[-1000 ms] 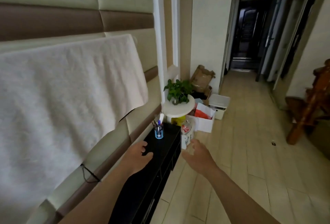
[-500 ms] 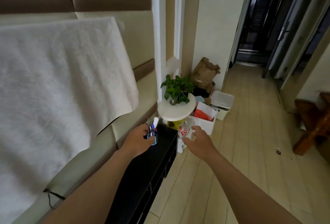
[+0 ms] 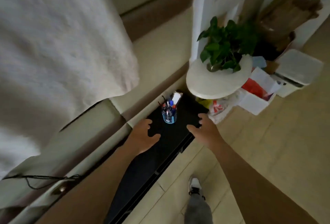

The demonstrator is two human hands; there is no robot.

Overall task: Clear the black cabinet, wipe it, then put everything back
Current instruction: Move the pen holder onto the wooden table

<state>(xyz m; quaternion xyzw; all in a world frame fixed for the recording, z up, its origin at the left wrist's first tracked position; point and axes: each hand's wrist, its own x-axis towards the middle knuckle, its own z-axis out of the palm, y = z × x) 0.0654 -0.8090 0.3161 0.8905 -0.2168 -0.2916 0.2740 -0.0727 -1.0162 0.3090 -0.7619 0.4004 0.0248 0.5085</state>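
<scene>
A long, low black cabinet (image 3: 171, 134) runs along the padded wall. Near its far end stands a clear blue pen holder (image 3: 169, 113) full of pens, with a small white-faced object (image 3: 176, 97) leaning just behind it. My left hand (image 3: 144, 138) hovers over the cabinet top, left of and nearer than the pen holder, fingers spread and holding nothing. My right hand (image 3: 203, 131) is at the cabinet's front edge, right of the pen holder, fingers loosely spread and empty. Neither hand touches the holder.
A round white stand (image 3: 214, 84) with a green potted plant (image 3: 226, 45) sits past the cabinet's far end. White boxes (image 3: 253, 102), a plastic bag (image 3: 217, 107) and a white bin (image 3: 300, 72) crowd the floor beyond. A white towel (image 3: 53, 45) hangs on the left. My shoe (image 3: 195, 186) stands on the tile floor.
The view has tilted down and moved closer to the cabinet. My left hand has drawn back from the pen holder, and my right hand has come in to the cabinet's front edge.
</scene>
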